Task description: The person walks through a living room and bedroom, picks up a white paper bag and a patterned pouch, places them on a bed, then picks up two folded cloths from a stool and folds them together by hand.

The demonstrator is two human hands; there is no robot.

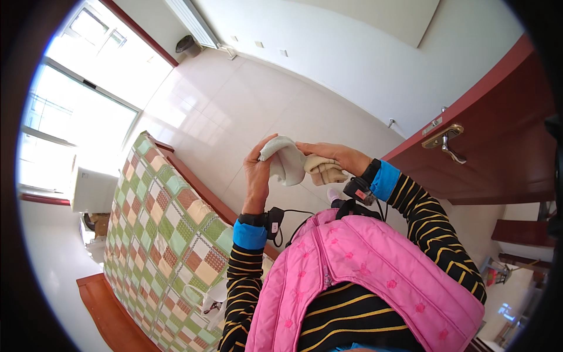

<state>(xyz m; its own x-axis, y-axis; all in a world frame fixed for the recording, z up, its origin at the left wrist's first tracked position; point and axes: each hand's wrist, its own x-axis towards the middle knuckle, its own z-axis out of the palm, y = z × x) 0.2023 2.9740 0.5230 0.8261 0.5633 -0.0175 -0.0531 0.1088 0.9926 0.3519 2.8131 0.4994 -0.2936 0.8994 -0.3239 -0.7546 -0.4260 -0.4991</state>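
Observation:
In front of my body I hold two soft cloth pieces above the floor. My left hand [257, 173] is closed on the edge of a pale grey cloth [285, 164], which curves over and hangs down. The fingers of my right hand [337, 154] reach to that grey cloth's other side. Below the same hand hangs a bunched beige cloth [324, 171] with thin darker lines, gripped at the palm. Whether these cloths are socks or something else, I cannot tell. Their folds hide some of my fingertips.
At left stands a bed [170, 234] with a green, brown and cream checked cover, a small white item [214, 299] lying on it. An open dark red door [487, 141] stands at right. A dark bin [187, 46] is by the far wall, near a radiator [192, 22].

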